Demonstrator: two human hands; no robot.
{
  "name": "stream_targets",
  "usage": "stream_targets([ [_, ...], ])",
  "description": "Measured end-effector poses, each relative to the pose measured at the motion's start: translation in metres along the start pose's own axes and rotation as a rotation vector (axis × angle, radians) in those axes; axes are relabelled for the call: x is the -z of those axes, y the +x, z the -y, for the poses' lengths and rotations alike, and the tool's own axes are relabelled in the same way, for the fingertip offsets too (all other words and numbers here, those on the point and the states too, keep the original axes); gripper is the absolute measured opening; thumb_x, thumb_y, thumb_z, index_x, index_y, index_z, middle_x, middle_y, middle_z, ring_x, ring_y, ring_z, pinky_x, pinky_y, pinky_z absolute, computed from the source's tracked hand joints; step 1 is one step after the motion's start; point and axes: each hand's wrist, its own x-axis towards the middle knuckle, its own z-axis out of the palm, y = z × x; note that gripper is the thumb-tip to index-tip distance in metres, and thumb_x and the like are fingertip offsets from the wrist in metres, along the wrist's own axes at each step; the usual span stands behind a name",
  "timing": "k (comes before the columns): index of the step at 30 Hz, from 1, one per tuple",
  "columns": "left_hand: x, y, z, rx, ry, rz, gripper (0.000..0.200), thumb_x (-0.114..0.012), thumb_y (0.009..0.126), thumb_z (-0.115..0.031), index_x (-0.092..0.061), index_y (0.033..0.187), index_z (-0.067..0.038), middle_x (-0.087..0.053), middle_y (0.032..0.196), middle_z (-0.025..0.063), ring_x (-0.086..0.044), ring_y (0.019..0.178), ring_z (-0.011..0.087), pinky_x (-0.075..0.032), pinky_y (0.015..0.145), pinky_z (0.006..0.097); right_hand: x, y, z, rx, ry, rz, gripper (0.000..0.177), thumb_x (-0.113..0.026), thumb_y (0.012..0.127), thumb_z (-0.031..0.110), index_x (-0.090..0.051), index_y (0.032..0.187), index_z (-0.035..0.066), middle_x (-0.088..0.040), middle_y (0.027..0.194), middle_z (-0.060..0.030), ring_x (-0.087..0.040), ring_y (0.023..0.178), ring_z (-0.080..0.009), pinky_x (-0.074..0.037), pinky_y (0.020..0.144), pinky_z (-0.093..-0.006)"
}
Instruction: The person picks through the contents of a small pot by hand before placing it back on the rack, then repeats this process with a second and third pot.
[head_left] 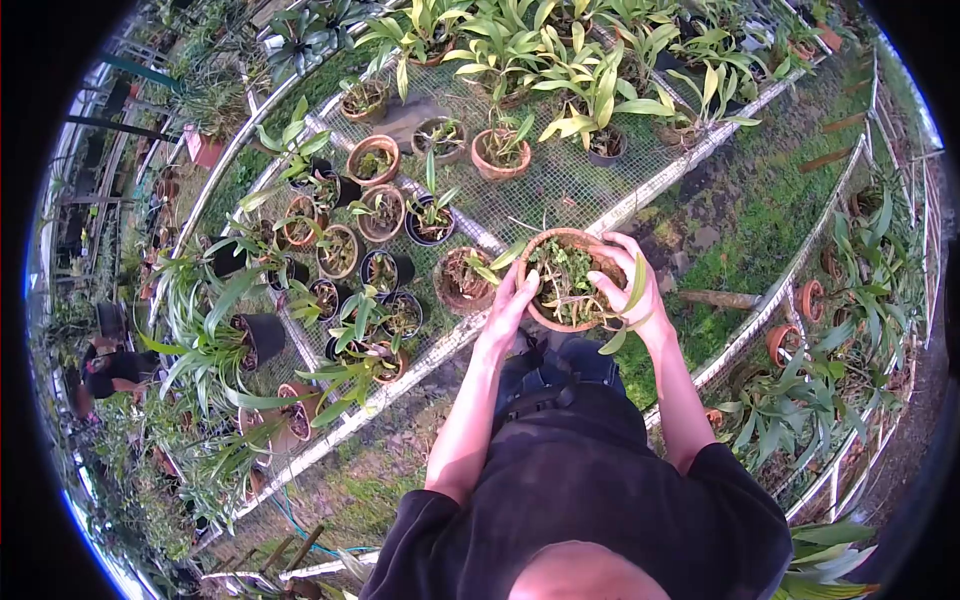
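Note:
A round terracotta plant pot (548,236) is held in front of my body, close to the white edge of the mesh bench. Small green leafy growth and pale, dry-looking stems fill it, and a few longer leaves hang over its sides. My left hand (510,308) grips the pot's left side, thumb up at the rim. Around the right side my right hand (637,292) is closed, fingers at the far rim and thumb reaching over the plants. The pot hides parts of both hands' fingers. Just left of it a smaller clay pot (462,298) stands on the bench.
The wire mesh bench (570,200) carries several clay and black pots. Broad-leaved plants (600,95) crowd its far end. A dark pot (258,340) leans at the left. More potted plants (785,345) stand on the right-hand bench, beyond a grassy path (740,265).

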Motion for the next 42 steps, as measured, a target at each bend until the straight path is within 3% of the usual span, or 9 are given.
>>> stream_targets([
  [4, 0.003, 0.005, 0.007, -0.185, 0.098, 0.041, 0.072, -0.068, 0.097, -0.029, -0.032, 0.154, -0.001, -0.049, 0.147, 0.0112, -0.047, 0.136, 0.0196, -0.036, 0.115, 0.0353, 0.003, 0.011, -0.01, 0.0, -0.023, 0.156, 0.055, -0.079, 0.084, 0.033, -0.066, 0.129, 0.004, -0.053, 0.142, -0.0189, -0.054, 0.129, -0.0365, -0.043, 0.109, -0.0442],
  [20, 0.031, 0.017, -0.007, -0.136, 0.066, 0.155, 0.07, -0.068, 0.096, -0.026, -0.035, 0.152, 0.0, -0.048, 0.146, 0.0099, -0.046, 0.133, 0.0189, -0.033, 0.115, 0.0354, -0.008, 0.0, -0.007, 0.071, 0.006, -0.017, 0.032, -0.069, 0.093, 0.019, -0.068, 0.117, -0.001, -0.065, 0.125, -0.0214, -0.065, 0.115, -0.0361, -0.049, 0.1, -0.0418],
  [24, 0.02, 0.018, -0.031, -0.102, 0.16, 0.065, 0.063, -0.068, 0.096, -0.033, -0.042, 0.147, -0.006, -0.055, 0.136, 0.0084, -0.05, 0.127, 0.0181, -0.037, 0.11, 0.0352, -0.047, 0.009, -0.025, -0.192, 0.318, -0.238, 0.044, -0.063, 0.1, 0.033, -0.056, 0.128, -0.001, -0.064, 0.125, -0.0162, -0.06, 0.117, -0.0203, -0.047, 0.099, -0.0369],
  [31, 0.028, 0.066, -0.01, -0.038, 0.24, 0.017, 0.068, -0.058, 0.099, -0.053, -0.038, 0.145, -0.007, -0.054, 0.135, 0.0132, -0.05, 0.127, 0.022, -0.04, 0.107, 0.0382, -0.08, 0.032, -0.087, -0.744, 0.53, -0.155, 0.067, -0.05, 0.104, 0.05, -0.044, 0.15, 0.003, -0.056, 0.141, -0.0084, -0.049, 0.13, -0.018, -0.034, 0.112, -0.0335],
  [34, 0.03, 0.079, -0.015, 0.031, 0.206, 0.02, 0.079, -0.052, 0.101, -0.056, -0.029, 0.152, 0.0, -0.049, 0.142, 0.0167, -0.044, 0.134, 0.0235, -0.032, 0.113, 0.038, -0.089, 0.04, -0.111, -0.67, 0.509, -0.209, 0.059, -0.045, 0.108, 0.043, -0.044, 0.148, -0.001, -0.057, 0.139, -0.0082, -0.053, 0.125, -0.0162, -0.04, 0.107, -0.0316],
  [36, 0.039, 0.095, -0.016, 0.054, 0.205, 0.052, 0.078, -0.054, 0.102, -0.051, -0.028, 0.152, 0.001, -0.048, 0.143, 0.0173, -0.044, 0.134, 0.0223, -0.034, 0.112, 0.037, -0.1, 0.049, -0.132, -0.562, 0.745, -0.228, 0.057, -0.042, 0.108, 0.044, -0.042, 0.15, 0.005, -0.061, 0.134, -0.004, -0.061, 0.084, -0.0063, -0.05, 0.062, -0.0219],
  [38, 0.063, 0.112, -0.004, -0.225, 0.306, -0.018, 0.049, -0.065, 0.099, -0.024, -0.051, 0.135, 0.006, -0.066, 0.115, 0.0143, -0.065, 0.099, 0.0176, -0.053, 0.085, 0.0294, -0.109, 0.059, -0.172, -0.588, 0.749, -0.228, 0.055, -0.042, 0.108, 0.043, -0.044, 0.147, 0.004, -0.062, 0.132, -0.0041, -0.06, 0.096, -0.0097, -0.051, 0.077, -0.0267],
  [40, 0.081, 0.108, -0.032, -0.059, 0.314, -0.229, 0.03, -0.068, 0.096, -0.02, -0.063, 0.115, 0.002, -0.07, 0.105, 0.0101, -0.066, 0.084, 0.0136, -0.054, 0.073, 0.028, -0.119, 0.072, -0.184, -0.492, 0.847, -0.247, 0.051, -0.043, 0.109, 0.042, -0.049, 0.142, 0.004, -0.063, 0.128, -0.0028, -0.057, 0.108, -0.0133, -0.046, 0.096, -0.0331],
  [42, 0.105, 0.106, -0.047, -0.218, 0.584, -0.506, 0.021, -0.071, 0.093, -0.018, -0.067, 0.099, 0.001, -0.069, 0.078, 0.0043, -0.063, 0.066, 0.0113, -0.051, 0.059, 0.0275, -0.13, 0.09, -0.226, -0.581, 0.597, -0.309, 0.042, -0.048, 0.108, 0.039, -0.061, 0.128, 0.004, -0.063, 0.106, 0.0, -0.058, 0.094, -0.0104, -0.048, 0.084, -0.0291],
])
